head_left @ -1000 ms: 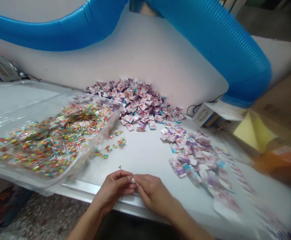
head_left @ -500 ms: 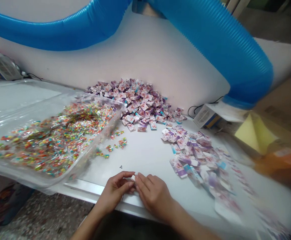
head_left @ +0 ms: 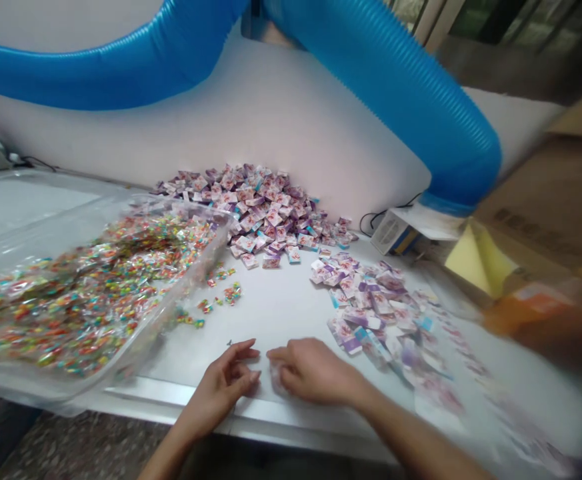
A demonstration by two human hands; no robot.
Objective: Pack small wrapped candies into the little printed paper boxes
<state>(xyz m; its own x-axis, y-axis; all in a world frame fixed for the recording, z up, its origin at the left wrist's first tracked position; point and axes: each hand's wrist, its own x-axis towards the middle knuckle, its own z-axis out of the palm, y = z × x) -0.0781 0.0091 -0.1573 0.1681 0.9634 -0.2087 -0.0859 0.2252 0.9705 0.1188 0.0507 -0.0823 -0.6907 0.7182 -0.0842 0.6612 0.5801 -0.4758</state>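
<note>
- Small clear packet (head_left: 277, 381): on the bench (head_left: 291, 313), lower centre of the frame, beneath the right hand's fingertips.
- Right hand (head_left: 315, 370): fingers (head_left: 285, 367) curled over the packet; whether they grip it cannot be told.
- Left hand (head_left: 221, 388): just beside the right hand, fingers (head_left: 243, 352) parted and open, holding nothing.
- Clear plastic tray (head_left: 191, 277): left of the hands, filled with multicoloured packets (head_left: 71, 313).
- Purple-and-white sachets (head_left: 255, 213): heaped at centre, spread loosely rightward.
- Blue corrugated hose (head_left: 371, 87): arching across the top.

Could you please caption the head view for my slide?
Left hand and right hand at a white table beside a clear tray of colourful wrapped pieces.
</note>
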